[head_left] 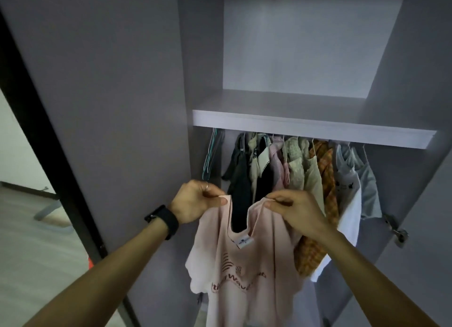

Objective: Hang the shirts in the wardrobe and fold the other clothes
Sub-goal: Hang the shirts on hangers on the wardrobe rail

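The left hand [195, 200] and right hand [296, 211] each pinch 1 shoulder of the pink T-shirt [244, 265], held before the wardrobe [305, 128] with no hanger visible in it, while a row of shirts [305, 170] already hangs inside.

**Pink T-shirt held up at open wardrobe**

The pale pink cotton T-shirt [247, 273], with a dark red wave print and lettering on the chest, hangs upright and unfolded. The left hand [195, 202] and the right hand [296, 211] each pinch one shoulder. The neckline gapes, showing a white label inside the collar. The shirt hangs before the open grey wardrobe [122, 106], below the wardrobe's white-edged shelf [313, 128]. Behind it hangs a row of shirts on hangers [305, 170]: dark, cream, pink, orange check, white and pale blue. Bare hangers [212, 153] hang at the row's left end.
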